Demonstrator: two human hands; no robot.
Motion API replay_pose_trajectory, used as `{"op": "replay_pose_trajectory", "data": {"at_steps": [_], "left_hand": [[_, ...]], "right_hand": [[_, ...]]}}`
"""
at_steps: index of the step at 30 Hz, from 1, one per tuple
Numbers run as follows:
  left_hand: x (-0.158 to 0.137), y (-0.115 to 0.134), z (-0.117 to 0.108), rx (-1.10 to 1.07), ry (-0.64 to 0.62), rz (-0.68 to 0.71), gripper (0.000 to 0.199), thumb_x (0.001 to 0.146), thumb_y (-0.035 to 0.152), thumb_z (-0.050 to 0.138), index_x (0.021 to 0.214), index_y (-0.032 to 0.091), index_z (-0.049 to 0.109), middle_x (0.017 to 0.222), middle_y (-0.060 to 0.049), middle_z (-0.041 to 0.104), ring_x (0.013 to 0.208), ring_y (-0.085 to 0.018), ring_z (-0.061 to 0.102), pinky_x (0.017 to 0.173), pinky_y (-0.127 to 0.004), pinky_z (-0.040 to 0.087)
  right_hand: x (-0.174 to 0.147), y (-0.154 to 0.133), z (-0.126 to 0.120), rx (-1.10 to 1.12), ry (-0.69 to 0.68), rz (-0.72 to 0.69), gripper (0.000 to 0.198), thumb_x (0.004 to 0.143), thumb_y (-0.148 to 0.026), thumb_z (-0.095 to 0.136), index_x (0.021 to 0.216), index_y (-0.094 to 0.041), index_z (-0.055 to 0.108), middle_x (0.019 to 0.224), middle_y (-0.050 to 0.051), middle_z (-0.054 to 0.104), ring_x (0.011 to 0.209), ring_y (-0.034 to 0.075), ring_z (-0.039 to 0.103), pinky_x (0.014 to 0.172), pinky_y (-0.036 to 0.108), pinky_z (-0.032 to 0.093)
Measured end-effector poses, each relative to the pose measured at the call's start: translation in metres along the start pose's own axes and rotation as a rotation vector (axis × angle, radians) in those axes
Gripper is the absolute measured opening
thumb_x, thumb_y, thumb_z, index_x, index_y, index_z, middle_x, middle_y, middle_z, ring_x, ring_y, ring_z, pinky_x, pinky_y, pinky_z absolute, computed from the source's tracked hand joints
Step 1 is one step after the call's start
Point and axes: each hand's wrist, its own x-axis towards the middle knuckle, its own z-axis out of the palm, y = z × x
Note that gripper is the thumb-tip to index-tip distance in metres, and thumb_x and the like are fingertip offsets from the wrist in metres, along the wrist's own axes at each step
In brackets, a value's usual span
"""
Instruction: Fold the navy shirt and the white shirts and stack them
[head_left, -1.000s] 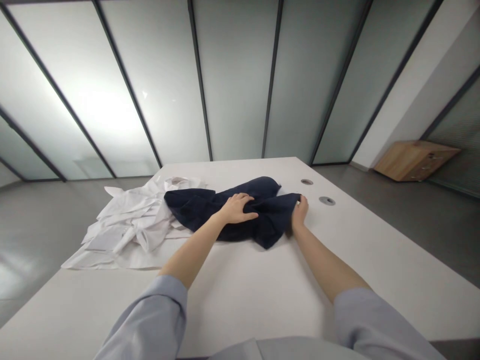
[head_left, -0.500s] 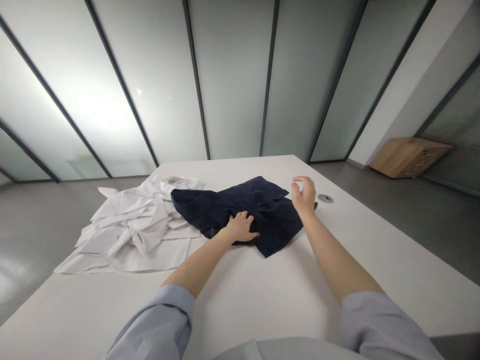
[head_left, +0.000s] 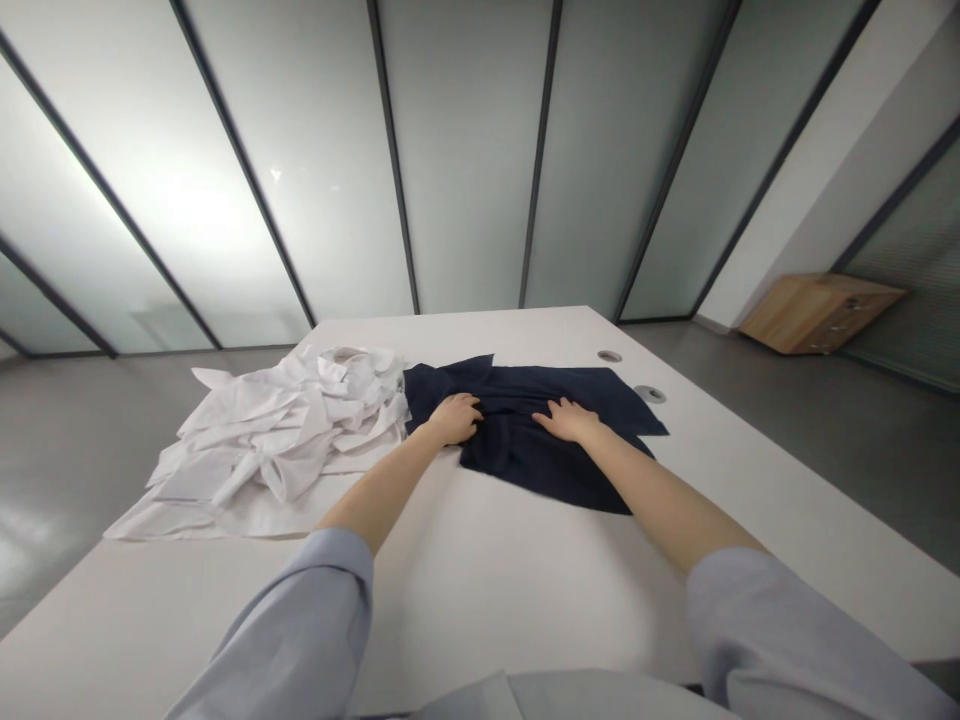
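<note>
A dark navy garment (head_left: 555,460) lies spread and wrinkled on the white table (head_left: 510,580); I cannot tell its exact kind. On its left part rests my left hand (head_left: 454,419), palm down, fingers apart and slightly bent. My right hand (head_left: 573,420) lies on the middle of the cloth with its fingers spread. Folds run across the fabric between the two hands. At the left, a heap of crumpled white clothes (head_left: 277,430) reaches up to the navy garment's left edge.
Two round cable grommets, a nearer one (head_left: 651,394) and a farther one (head_left: 610,356), sit in the tabletop to the right. Behind the table stands a frosted glass partition (head_left: 465,160). A wooden drawer cabinet (head_left: 817,312) is on the floor at the right.
The navy garment now spreads farther right and lies flatter. My right hand has come down from the air onto it. My left hand has shifted a little left and away from me.
</note>
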Motion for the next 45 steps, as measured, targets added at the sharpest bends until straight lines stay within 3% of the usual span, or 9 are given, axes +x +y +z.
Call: {"op": "replay_pose_trajectory", "data": {"at_steps": [6,11,17,24,28,33,37,41,45], "left_hand": [[-0.017,-0.018,-0.008,0.126,0.296,-0.387,0.032,0.088,0.02,0.041,0.109,0.022,0.065,0.116,-0.012,0.058,0.115,-0.028,0.047,0.098,-0.042,0.036],[-0.017,-0.002,-0.011,-0.025,0.326,-0.433,0.035,0.093,0.039,0.036,0.113,0.02,0.057,0.107,-0.01,0.061,0.101,-0.025,0.057,0.087,-0.036,0.043],[-0.013,0.035,-0.002,-0.036,0.084,-0.339,0.054,0.086,0.057,0.045,0.126,0.02,0.052,0.122,-0.014,0.057,0.115,-0.032,0.051,0.094,-0.045,0.04],[-0.01,0.063,0.012,-0.121,0.115,-0.011,0.045,0.087,0.045,0.05,0.128,0.026,0.055,0.135,-0.007,0.051,0.125,-0.027,0.043,0.105,-0.041,0.033],[-0.002,0.054,0.021,-0.127,0.008,-0.094,0.042,0.093,0.042,0.039,0.127,0.026,0.056,0.14,-0.009,0.05,0.13,-0.027,0.04,0.107,-0.048,0.03],[-0.007,0.0,0.015,-0.025,-0.017,-0.308,0.042,0.09,0.034,0.041,0.129,0.029,0.056,0.143,-0.008,0.047,0.135,-0.031,0.033,0.108,-0.056,0.024],[-0.026,-0.048,0.002,0.109,0.034,-0.464,0.04,0.083,0.015,0.044,0.114,0.025,0.067,0.13,-0.012,0.057,0.13,-0.032,0.04,0.106,-0.054,0.028],[-0.034,-0.061,-0.01,0.04,0.184,-0.553,0.036,0.085,0.014,0.042,0.108,0.02,0.069,0.115,-0.013,0.064,0.115,-0.029,0.052,0.097,-0.043,0.04],[-0.02,-0.032,-0.008,-0.053,0.204,-0.402,0.037,0.093,0.036,0.039,0.114,0.019,0.065,0.114,-0.01,0.064,0.108,-0.025,0.057,0.096,-0.036,0.042]], "right_hand": [[-0.013,-0.013,-0.025,-0.085,0.021,-0.239,0.044,0.089,-0.043,0.043,0.11,-0.017,0.071,0.112,0.017,0.068,0.105,0.033,0.062,0.089,0.045,0.046],[-0.006,-0.01,-0.013,0.004,0.164,-0.593,0.047,0.087,-0.047,0.05,0.127,-0.026,0.061,0.138,0.007,0.053,0.129,0.028,0.045,0.108,0.041,0.031],[0.016,-0.005,0.023,0.053,0.082,-0.34,0.069,0.089,-0.063,0.036,0.148,-0.028,0.032,0.157,0.007,0.021,0.144,0.032,0.015,0.113,0.055,0.014],[0.041,-0.022,0.028,0.193,0.156,0.199,0.076,0.091,-0.065,0.021,0.15,-0.018,0.027,0.156,0.021,0.017,0.14,0.043,0.014,0.103,0.072,0.009],[0.049,-0.035,0.016,0.252,0.158,0.314,0.078,0.092,-0.062,0.025,0.149,-0.008,0.026,0.152,0.029,0.02,0.139,0.045,0.018,0.101,0.073,0.014],[0.042,-0.027,-0.01,0.297,0.051,-0.188,0.057,0.093,-0.043,0.034,0.14,-0.015,0.045,0.142,0.016,0.047,0.129,0.03,0.044,0.107,0.047,0.032],[0.025,-0.003,-0.009,0.153,0.139,-0.514,0.048,0.088,-0.039,0.048,0.132,-0.021,0.057,0.142,0.008,0.049,0.131,0.025,0.043,0.11,0.036,0.029],[0.013,0.008,0.015,0.025,0.135,-0.504,0.058,0.09,-0.051,0.043,0.14,-0.022,0.048,0.151,0.009,0.036,0.14,0.028,0.029,0.113,0.043,0.021],[0.011,-0.013,0.031,0.057,0.133,-0.335,0.065,0.092,-0.058,0.032,0.147,-0.024,0.035,0.157,0.009,0.023,0.143,0.031,0.017,0.113,0.052,0.015]]}}
